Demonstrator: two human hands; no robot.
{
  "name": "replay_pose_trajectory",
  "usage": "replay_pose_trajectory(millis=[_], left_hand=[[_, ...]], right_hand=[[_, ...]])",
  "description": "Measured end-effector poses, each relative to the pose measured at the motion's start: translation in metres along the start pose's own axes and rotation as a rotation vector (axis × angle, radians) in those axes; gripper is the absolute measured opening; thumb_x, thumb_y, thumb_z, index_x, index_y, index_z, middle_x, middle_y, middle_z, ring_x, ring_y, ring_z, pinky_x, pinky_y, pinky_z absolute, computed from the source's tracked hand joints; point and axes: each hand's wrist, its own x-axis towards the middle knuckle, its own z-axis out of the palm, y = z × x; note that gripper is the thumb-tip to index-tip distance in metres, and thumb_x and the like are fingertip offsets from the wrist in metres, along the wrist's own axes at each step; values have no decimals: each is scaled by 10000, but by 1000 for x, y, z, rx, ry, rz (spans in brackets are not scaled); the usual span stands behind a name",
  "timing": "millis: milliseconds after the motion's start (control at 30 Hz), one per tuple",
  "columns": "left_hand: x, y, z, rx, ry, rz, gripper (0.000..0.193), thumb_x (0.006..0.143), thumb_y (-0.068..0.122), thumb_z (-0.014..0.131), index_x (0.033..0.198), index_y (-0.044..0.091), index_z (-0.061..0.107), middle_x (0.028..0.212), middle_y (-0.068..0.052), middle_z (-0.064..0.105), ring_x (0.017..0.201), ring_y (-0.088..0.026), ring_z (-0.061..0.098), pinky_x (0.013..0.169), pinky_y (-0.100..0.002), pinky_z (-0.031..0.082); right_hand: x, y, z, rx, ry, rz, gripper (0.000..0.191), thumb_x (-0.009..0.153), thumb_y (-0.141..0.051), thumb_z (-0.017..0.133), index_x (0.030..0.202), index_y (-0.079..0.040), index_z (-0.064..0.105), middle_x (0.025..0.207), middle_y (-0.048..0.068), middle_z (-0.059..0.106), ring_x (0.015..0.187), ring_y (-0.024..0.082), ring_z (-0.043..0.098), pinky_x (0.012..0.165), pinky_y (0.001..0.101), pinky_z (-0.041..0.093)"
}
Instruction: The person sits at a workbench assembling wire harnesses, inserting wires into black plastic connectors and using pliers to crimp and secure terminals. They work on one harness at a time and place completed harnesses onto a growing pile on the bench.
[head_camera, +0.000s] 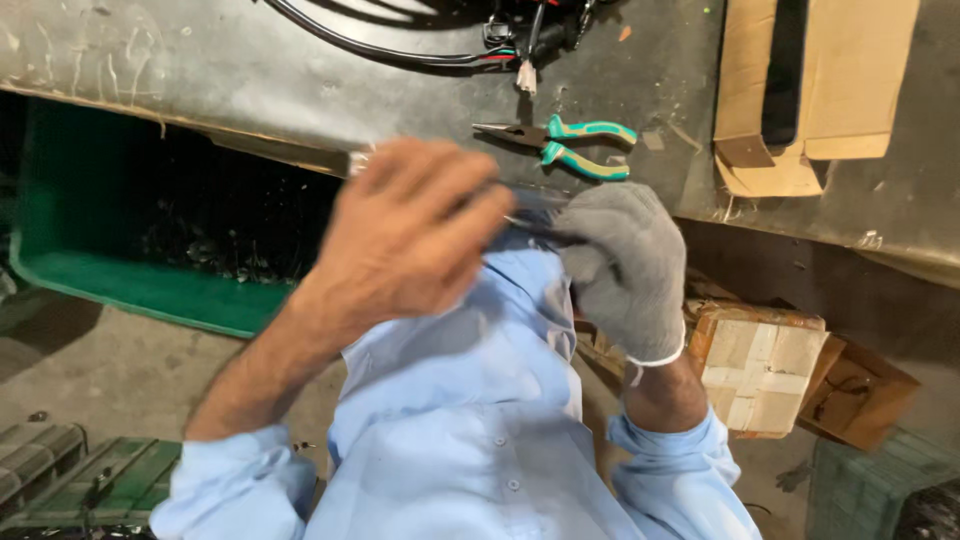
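Hands meet just below the near edge of the dark bench (250, 70). The left hand (410, 235) is bare and blurred, its fingers curled inward, and the right hand (625, 265) wears a grey knit glove. Between them runs a thin dark piece (535, 228), perhaps a wire or a slim tool; it is too blurred to name. The gloved grip is closed around one end of it. Whether the bare grip is pinching the other end or only lies against it cannot be told, since the back of the hand hides the fingertips.

Just beyond the hands, on the bench, lie long-nose pliers (560, 145) with teal handles, jaws pointing left, untouched. Farther beyond, at the far edge of the view, a bundle of black cables (400, 50) ends in a small white connector (526, 77). Beyond and to the right of the gloved hand sits an opened cardboard box (840, 80). To the left of the bare hand, under the bench, is a green bin (140, 280). Right of the gloved hand and lower down stands a taped carton (765, 365). The light blue shirt (470, 430) fills the view beneath both hands.
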Motion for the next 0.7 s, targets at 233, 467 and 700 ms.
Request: replay_pose_trajectory(millis=[233,467,700], left_hand=[[-28,1,12,-694,125,-347,331,934,195,845,1055,70,563,863,-66,636,705,-165,605,646,-271,467],[-60,-4,37,-993,500,-595,318,962,133,844,941,76,532,796,-4,607,630,-53,519,570,-214,412],[-40,1,17,-739,368,-422,209,975,93,821,946,52,618,854,-68,646,728,-103,619,660,-238,511]], right_hand=[[-11,10,24,218,-356,242,201,908,-142,687,1082,-44,699,948,122,723,825,299,719,730,355,562],[-10,9,37,82,-370,123,123,898,-119,698,1010,-69,701,876,126,716,797,318,716,705,392,554],[-9,0,45,227,-321,32,232,891,-68,698,1110,-71,621,1019,100,671,949,326,664,868,409,530]])
